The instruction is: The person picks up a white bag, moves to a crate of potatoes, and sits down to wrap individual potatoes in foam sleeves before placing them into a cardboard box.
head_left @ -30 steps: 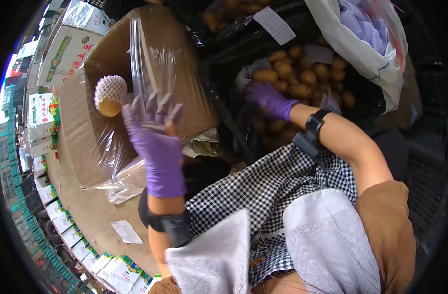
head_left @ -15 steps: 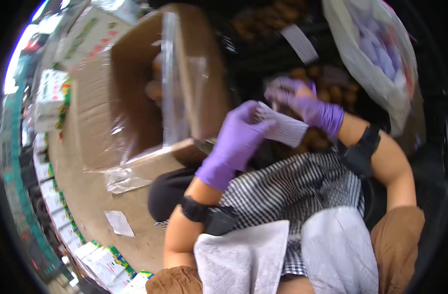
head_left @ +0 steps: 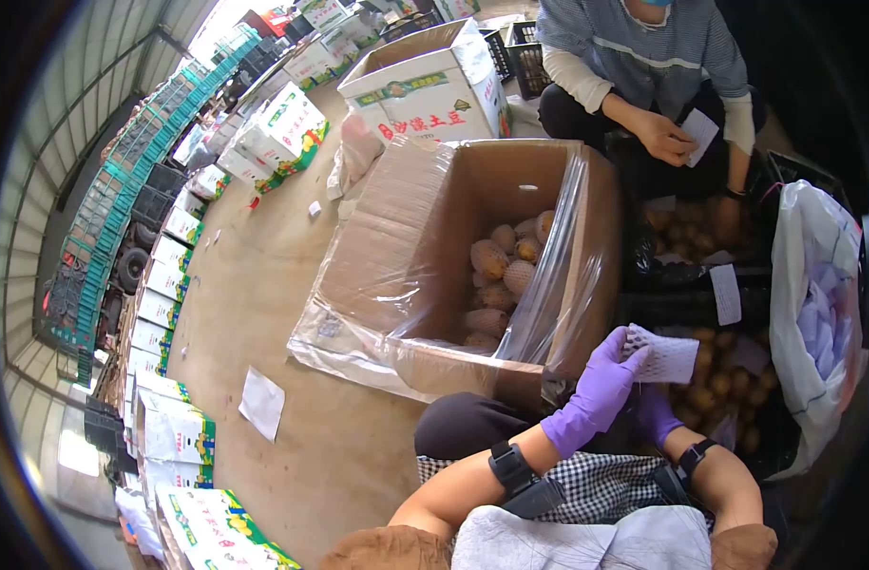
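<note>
My left hand (head_left: 598, 394), in a purple glove, pinches a white foam net sleeve (head_left: 670, 358) between thumb and fingers. The sleeve lies flat and sticks out to the right. My right hand (head_left: 656, 415), gloved the same way, is low behind the left hand and the sleeve. Its fingers are hidden, so what it holds cannot be seen. Just beyond, a dark crate holds loose potatoes (head_left: 724, 389). To the left of my hands, an open cardboard box (head_left: 358, 275) lined with clear plastic contains several potatoes in foam nets (head_left: 491, 258).
Opposite me, a co-worker's hand (head_left: 664, 140) holds another foam sleeve (head_left: 700, 136) above a second potato crate (head_left: 691, 233). A white plastic bag (head_left: 797, 285) of sleeves stands on the right. Printed cartons (head_left: 173, 437) line the left, and a paper sheet (head_left: 261, 404) lies on the floor.
The view has swung, bringing the co-worker and more floor into sight. My right hand has moved from over the potatoes to behind my left hand, which still holds the foam sleeve.
</note>
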The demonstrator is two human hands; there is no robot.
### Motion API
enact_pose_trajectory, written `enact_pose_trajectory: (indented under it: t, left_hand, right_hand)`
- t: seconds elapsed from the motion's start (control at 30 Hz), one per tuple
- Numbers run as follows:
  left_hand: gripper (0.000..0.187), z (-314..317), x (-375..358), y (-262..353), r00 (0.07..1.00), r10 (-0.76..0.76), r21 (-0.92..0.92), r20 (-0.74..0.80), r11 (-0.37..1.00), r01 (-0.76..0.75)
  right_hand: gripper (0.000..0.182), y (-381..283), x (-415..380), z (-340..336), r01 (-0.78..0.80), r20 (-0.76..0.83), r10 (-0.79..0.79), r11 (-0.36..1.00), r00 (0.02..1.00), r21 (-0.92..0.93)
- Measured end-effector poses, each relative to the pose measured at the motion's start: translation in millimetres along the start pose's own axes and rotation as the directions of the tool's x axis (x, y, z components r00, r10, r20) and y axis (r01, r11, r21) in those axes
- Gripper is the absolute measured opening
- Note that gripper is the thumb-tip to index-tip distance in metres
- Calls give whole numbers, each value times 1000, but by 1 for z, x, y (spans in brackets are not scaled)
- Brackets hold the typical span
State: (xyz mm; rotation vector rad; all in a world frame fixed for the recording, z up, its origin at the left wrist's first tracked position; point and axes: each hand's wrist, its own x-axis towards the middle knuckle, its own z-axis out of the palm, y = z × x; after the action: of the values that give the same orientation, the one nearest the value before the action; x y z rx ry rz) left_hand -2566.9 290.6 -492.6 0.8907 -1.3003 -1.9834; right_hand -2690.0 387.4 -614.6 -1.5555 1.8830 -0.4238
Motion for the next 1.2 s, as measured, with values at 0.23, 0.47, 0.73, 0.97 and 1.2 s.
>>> enact_pose_trajectory:
  t: [0.23,0.47,0.73,0.97,1.2]
  left_hand:
    - [24,1,10,-3,997,12,-152,75,988,0]
    - [25,-6,19,-5,983,64,-326,175,945,-4]
    - [55,2,-18,56,804,-201,-344,559,826,446]
    - [50,-12,8,17,840,-315,-477,442,711,517]
    - [55,-14,16,20,940,-323,-323,110,883,341]
  right_hand:
    - [62,21,-6,46,65,-241,-55,997,969,34]
    - [67,-11,-40,-91,-330,136,303,808,943,487]
    - [42,-99,-47,-183,390,-462,-133,759,877,521]
    - [44,-63,7,-83,37,-81,-197,-216,977,976]
    - [19,-57,23,-120,375,-610,212,624,764,686]
